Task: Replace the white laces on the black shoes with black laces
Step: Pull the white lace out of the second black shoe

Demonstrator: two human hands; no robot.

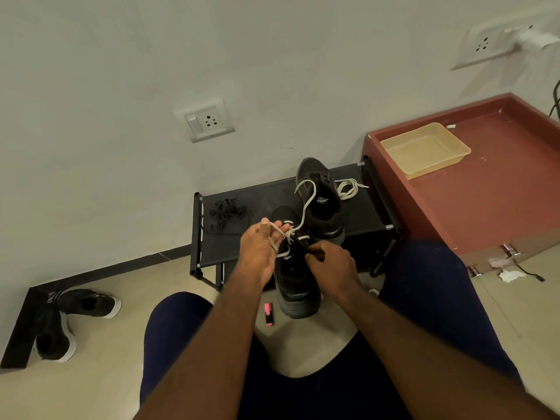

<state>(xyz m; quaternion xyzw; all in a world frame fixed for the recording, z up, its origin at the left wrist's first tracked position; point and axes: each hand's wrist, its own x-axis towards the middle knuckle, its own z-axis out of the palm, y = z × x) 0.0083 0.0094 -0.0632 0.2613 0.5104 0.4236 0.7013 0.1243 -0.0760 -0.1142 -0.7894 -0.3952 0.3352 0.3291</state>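
A black shoe stands in front of me, its toe resting on the black rack, still threaded with a white lace. My left hand pinches a loop of that lace above the eyelets. My right hand grips the shoe's tongue area with curled fingers. A second black shoe lies on the rack behind, without laces. A loose white lace is coiled beside it on the right. Black laces lie in a tangle on the rack's left half.
A pink highlighter lies on the tiled floor below the shoe. Another black pair with white soles sits at the left on the floor. A red-brown cabinet with a yellow tray stands to the right. My knees flank the shoe.
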